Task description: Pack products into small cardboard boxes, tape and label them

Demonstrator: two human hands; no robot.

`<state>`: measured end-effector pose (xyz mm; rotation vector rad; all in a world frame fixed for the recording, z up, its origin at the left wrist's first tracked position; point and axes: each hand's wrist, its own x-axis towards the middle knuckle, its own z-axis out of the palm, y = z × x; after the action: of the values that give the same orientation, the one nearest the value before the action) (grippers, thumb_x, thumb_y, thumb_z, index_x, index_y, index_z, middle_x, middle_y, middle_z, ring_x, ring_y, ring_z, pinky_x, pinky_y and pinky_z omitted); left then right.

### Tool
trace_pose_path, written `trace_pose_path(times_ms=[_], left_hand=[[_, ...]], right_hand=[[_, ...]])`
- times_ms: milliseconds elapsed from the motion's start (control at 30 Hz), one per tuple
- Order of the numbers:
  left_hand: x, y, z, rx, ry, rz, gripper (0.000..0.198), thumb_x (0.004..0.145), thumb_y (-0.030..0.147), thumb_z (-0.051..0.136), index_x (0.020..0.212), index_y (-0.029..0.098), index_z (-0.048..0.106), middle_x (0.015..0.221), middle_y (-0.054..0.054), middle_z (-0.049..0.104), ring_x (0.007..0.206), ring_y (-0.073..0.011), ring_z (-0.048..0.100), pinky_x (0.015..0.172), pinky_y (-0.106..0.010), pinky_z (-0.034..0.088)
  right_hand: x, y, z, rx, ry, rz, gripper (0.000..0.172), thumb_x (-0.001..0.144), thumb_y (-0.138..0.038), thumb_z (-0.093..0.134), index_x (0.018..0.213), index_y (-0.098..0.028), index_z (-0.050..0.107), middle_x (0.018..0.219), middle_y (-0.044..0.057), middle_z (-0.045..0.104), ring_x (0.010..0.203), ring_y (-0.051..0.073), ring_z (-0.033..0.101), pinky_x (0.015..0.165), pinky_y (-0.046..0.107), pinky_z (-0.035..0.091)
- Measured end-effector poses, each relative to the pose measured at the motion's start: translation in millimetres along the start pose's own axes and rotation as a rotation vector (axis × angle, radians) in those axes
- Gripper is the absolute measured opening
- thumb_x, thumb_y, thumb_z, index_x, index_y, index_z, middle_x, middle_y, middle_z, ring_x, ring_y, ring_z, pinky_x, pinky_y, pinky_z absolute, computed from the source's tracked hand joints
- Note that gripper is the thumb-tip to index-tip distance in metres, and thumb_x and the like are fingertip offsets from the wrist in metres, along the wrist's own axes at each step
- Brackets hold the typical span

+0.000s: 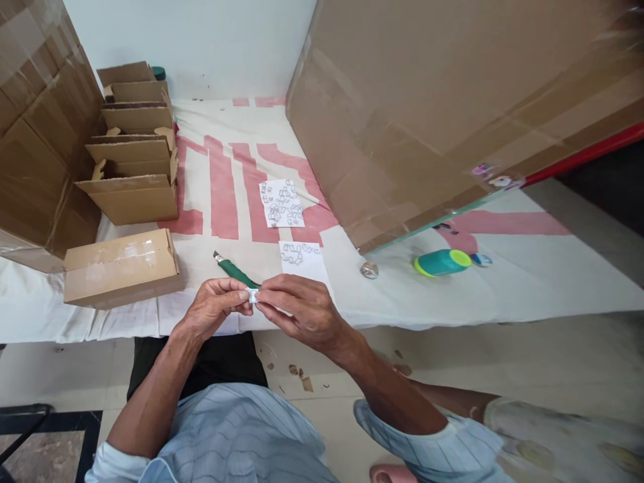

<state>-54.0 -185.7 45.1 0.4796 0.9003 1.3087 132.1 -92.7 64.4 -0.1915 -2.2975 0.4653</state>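
Note:
My left hand [216, 305] and my right hand [302, 308] meet at the table's front edge. Between their fingertips is a small white piece of paper [253, 295] with a bluish outline, pinched from both sides. Just behind the fingers lies a green utility knife [235, 271], its tip pointing to the back left and its other end partly hidden by my right hand. A white sheet [309, 265] with several small outlined shapes lies behind my right hand. Farther back is a second sheet [282, 203], covered with more such shapes.
Open cardboard boxes [131, 198] line the left, with a closed box [123, 268] in front. A large carton [427, 114] stands back right. Near it are a tape roll [369, 270] and a teal bottle [443, 262]. Another person's arm [453, 399] shows lower right.

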Motion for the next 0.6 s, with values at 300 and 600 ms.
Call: trace_pose_path(times_ms=[300,600], left_hand=[[-0.3,0.3,-0.9,0.054,-0.009,0.017,0.041,0.06,0.045,0.101,0.074,0.013,0.079,0.064,-0.004,0.072,0.06,-0.0147,0.065,0.07,-0.029,0.052],[0.1,1.1,-0.6,0.067,-0.027,0.015,0.04,0.062,0.046,0.099,0.072,0.014,0.078,0.063,-0.004,0.071,0.059,-0.0144,0.064,0.07,-0.029,0.05]], right_hand=[[3.1,-4.3,1.1,0.158,0.02,0.093,0.02,0.097,-0.012,0.066,0.103,-0.026,0.078,0.089,0.006,0.077,0.08,0.019,0.074,0.073,0.03,0.062],[3.8,-7.7,2.5,0.273,0.064,0.193,0.015,0.096,-0.014,0.067,0.094,-0.025,0.077,0.085,0.006,0.076,0.076,0.018,0.072,0.067,0.031,0.061]])
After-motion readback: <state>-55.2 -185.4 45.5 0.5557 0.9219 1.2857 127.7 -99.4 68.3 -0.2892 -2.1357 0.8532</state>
